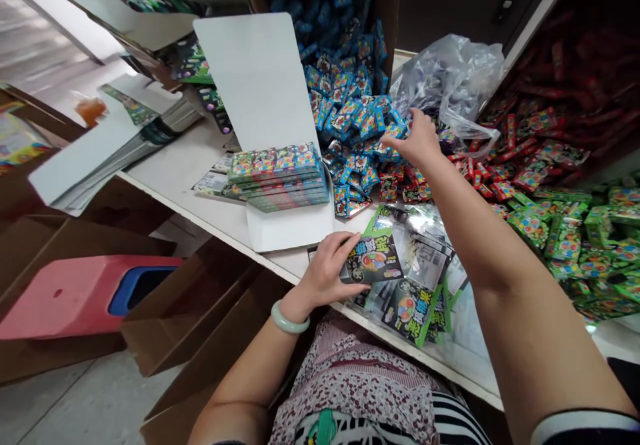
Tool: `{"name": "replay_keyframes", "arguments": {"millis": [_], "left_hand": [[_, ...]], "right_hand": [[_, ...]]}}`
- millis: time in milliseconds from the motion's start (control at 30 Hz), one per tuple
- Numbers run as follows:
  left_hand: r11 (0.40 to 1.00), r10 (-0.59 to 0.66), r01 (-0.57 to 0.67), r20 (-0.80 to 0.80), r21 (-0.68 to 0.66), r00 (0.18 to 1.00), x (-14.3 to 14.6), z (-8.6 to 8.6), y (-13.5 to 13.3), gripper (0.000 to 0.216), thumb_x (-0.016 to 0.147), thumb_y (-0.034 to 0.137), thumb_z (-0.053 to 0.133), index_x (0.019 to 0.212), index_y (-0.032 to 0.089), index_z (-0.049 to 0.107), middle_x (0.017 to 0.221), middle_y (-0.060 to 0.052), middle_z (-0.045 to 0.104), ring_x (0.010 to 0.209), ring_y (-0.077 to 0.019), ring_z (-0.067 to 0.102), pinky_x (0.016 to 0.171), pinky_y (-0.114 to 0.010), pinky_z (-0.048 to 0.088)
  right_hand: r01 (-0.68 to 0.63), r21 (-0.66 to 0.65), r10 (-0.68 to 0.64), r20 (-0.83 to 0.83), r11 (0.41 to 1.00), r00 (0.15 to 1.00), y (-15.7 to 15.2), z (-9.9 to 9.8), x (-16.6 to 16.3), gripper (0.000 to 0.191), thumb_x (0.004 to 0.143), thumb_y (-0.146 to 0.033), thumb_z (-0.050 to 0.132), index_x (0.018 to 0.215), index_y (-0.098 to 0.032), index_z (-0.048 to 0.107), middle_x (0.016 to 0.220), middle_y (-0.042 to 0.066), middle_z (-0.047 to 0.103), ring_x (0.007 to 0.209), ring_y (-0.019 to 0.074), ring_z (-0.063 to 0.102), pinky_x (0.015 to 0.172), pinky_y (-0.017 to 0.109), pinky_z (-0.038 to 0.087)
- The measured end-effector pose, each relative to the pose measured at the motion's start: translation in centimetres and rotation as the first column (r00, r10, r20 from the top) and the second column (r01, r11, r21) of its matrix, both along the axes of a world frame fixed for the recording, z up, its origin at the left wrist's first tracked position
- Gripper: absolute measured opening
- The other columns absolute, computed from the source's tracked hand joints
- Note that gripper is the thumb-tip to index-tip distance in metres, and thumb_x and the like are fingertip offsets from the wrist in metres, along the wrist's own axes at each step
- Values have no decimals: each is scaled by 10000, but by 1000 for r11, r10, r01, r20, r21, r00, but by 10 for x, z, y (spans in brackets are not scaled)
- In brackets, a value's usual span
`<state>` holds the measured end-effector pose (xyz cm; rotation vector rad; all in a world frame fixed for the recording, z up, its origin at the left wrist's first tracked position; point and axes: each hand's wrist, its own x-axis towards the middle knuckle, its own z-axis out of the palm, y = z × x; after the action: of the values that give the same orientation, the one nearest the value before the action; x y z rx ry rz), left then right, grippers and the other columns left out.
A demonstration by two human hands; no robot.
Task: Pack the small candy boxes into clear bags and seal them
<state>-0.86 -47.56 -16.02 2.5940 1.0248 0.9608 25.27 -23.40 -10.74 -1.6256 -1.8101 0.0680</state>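
A stack of flat boxes (277,175) is set back from the near edge of the desk (175,165), with bare surface left of it. At that edge a dark pouch (374,258) is pinched in the grip of the left hand (325,271). Toward the far edge the right hand (417,141) is laid on blue packets (345,118); its grip cannot be judged.

1 view, head-worn. Sits above and just behind the table's (165,165) front edge, facing forward and steeply down across the top. Close range: the left hand (327,268), gripping a pouch (375,258) at that edge, sits low centre. The right hand (417,141) reaches mid-table. Floor shows left of the table.
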Motion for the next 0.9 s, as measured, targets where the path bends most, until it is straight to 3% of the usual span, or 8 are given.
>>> {"name": "replay_keyframes", "arguments": {"millis": [100,167,233,333,467,633,767,900], "left_hand": [[1000,22,-22,2,-12,1000,-6,-2,1,997,801,560,748,1581,212,235,1305,-181,506,1191,-338,539,994,-530,511],[999,35,-35,6,-5,999,-12,-3,2,991,802,560,748,1579,211,243,1304,-180,509,1190,-338,538,997,-527,511],[999,40,-40,16,14,999,-17,-3,5,998,797,575,747,1579,215,242,1307,-178,508,1193,-337,537,1003,-523,509],[998,58,-59,16,25,998,-20,-3,8,1005,791,600,742,1578,230,239,1302,-169,511,1188,-334,540,1005,-520,509],[995,94,-94,5,13,996,-14,-6,9,1003,785,603,746,1576,252,240,1315,-162,506,1198,-340,535,1015,-535,497],[999,18,-18,-8,38,1000,3,-10,8,1000,791,609,736,1574,249,230,1327,-158,492,1223,-332,519,1031,-528,487],[995,-39,43,-51,85,998,15,-9,7,1000,797,632,716,1577,250,221,1330,-155,487,1222,-327,518,1029,-524,490],[995,-52,53,-21,88,998,26,-6,6,994,797,624,721,1572,224,245,1310,-158,494,1207,-324,521,1025,-512,488]], "right_hand": [[-7,-47,6,-10,999,1000,15,-3,-9,516,756,-434,758,1152,-128,632,1168,184,635,1152,384,589,992,594,466],[-37,-43,32,-120,998,992,10,-4,-7,329,763,-340,733,1023,-153,660,1047,123,675,1035,309,639,927,515,527],[-70,-45,56,-272,997,961,-4,-5,3,259,779,-302,692,996,-167,653,951,78,684,925,250,660,813,438,572],[-177,-70,121,-489,982,864,-46,-3,23,248,803,-331,656,1011,-196,644,871,38,682,816,202,671,662,345,575],[-305,-70,185,-659,950,729,-129,-1,38,246,782,-415,709,949,-245,646,814,1,677,713,158,661,581,290,552],[-285,-94,157,-654,954,740,-210,3,44,188,770,-393,752,869,-260,663,737,-10,654,633,146,633,586,306,546],[-92,80,122,-622,993,773,-231,12,57,145,857,-413,685,941,-303,642,771,1,636,662,164,632,634,345,556],[-90,114,137,-539,989,831,-241,14,53,132,891,-415,640,971,-311,621,908,33,633,806,198,648,674,363,568]]}}
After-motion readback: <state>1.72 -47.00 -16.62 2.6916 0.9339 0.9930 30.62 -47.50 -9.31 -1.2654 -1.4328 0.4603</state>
